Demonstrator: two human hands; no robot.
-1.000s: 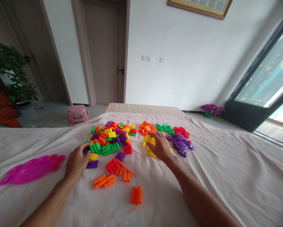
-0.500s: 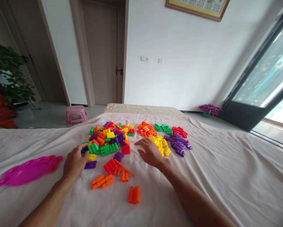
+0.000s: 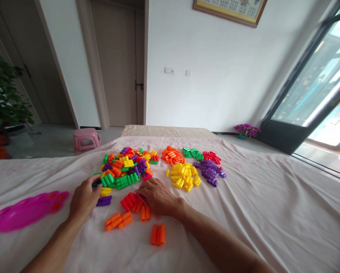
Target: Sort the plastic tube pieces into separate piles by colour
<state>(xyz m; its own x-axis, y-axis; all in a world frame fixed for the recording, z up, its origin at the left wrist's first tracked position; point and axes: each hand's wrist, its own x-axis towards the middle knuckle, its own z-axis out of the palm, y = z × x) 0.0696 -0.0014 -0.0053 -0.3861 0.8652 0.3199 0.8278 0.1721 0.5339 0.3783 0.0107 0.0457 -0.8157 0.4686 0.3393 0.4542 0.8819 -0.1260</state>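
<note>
Plastic blocks (image 3: 127, 181) toward the table's far edge (image 3: 170, 138); left hand (image 3: 84, 195) and right hand (image 3: 158, 196) beside them, both grips indiscernible.

The mixed blocks (image 3: 127, 181), yellow blocks (image 3: 184, 173) and purple blocks (image 3: 209, 171) look like smooth, glossy plastic, as does the shiny magenta tray (image 3: 26, 213). The cloth (image 3: 249, 208) is matt, creased fabric; beyond its far edge, the pink stool (image 3: 86, 133) seems smooth plastic.
</note>
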